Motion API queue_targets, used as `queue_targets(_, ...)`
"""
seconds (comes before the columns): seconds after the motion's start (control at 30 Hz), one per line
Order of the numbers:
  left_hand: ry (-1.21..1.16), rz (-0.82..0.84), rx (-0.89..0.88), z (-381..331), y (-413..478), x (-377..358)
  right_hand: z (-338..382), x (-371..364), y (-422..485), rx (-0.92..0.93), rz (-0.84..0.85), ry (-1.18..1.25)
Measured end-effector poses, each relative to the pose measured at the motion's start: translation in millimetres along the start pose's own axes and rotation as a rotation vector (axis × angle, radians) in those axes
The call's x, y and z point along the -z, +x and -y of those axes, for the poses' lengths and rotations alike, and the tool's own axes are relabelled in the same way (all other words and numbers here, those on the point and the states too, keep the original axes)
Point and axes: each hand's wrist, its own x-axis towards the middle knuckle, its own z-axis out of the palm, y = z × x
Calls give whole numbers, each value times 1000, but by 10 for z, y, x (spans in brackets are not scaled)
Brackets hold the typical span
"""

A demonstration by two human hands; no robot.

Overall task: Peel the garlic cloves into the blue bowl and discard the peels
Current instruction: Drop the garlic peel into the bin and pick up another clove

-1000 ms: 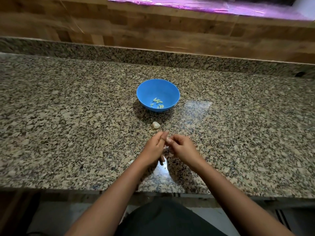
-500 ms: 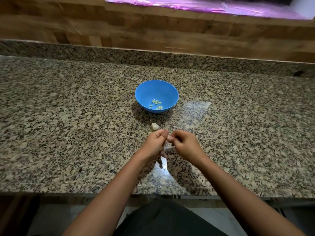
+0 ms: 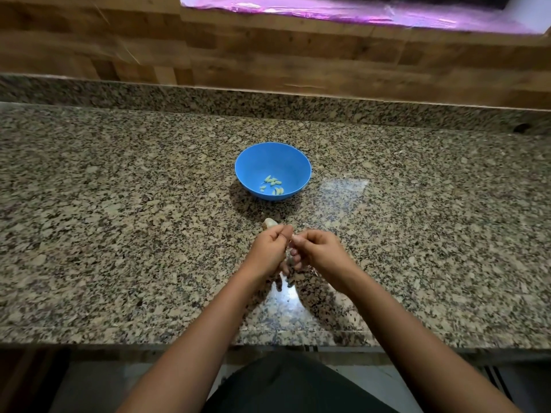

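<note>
Beyond both hands, left hand (image 3: 269,251) and right hand (image 3: 320,253) pinching something unidentifiable, garlic piece (image 3: 269,223), blue bowl (image 3: 256,162).

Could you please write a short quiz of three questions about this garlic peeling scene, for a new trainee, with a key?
1. True or false: the blue bowl already holds several peeled cloves.
2. Multiple choice: where does the garlic piece on the counter lie? A) inside the bowl B) between the bowl and the hands C) at the counter's left end
3. Short answer: what do the left hand and the right hand do?

Key
1. True.
2. B; it lies just beyond the left hand's knuckles.
3. Their fingertips meet above the granite counter, pinching something small, hardly visible, probably a clove.
</note>
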Motion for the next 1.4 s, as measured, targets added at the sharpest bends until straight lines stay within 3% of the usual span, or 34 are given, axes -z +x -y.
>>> queue_targets(0.07, 197, -65, -82, 2, 2, 13, 0, 11, 13, 26, -28, -137)
queue_targets(0.17, 279, -126, -87, -1, 23, -3, -89, 2, 38, 302, -232, -748)
queue_targets(0.23, 379, -174, -112, 19, 27, -28, -170, -26, 52, 419, -272, -927)
queue_targets(0.3, 371, -181, -137, 48, 29, -23, -199, -23, 63, 352, -252, -720)
queue_targets(0.4, 162, -109, -131, 70, 35, 5, -64, -46, 42, 33, -100, 73)
queue_targets(0.47, 171, -111, -161, 72, 43, 1, -19, -63, 40, -46, -100, 270)
queue_targets(0.5, 231, -138, -185, 73, 54, 4, -32, -81, 50, -13, -126, 212)
queue_targets(0.57, 315, -161, -192, 64, 64, 12, -86, -81, 50, 117, -207, -131)
queue_targets(0.63, 199, -86, -114, 66, 74, 40, -139, -41, 35, 238, -249, -457)
queue_targets(0.73, 4, -14, -20, 28, 57, 38, -134, -6, 29, 202, -203, -291)
queue_targets(0.8, 240, -85, -88, 21, 41, 22, -144, -17, 32, 251, -230, -388)
queue_targets(0.87, 564, -163, -237, 43, 23, 9, -197, -16, 41, 374, -293, -703)
queue_targets(0.97, 706, -186, -381, 94, 14, 13, -247, -9, 47, 403, -320, -772)
queue_targets(1.13, 100, -181, -82, 130, 39, 50, -239, 26, 33, 248, -350, -454)
queue_targets(1.3, -393, -172, 53, 126, 30, 19, -202, 90, 50, 178, -312, -448)
queue_targets(1.4, -520, -154, 83, 112, 42, 41, -231, 150, 72, 131, -288, -526)
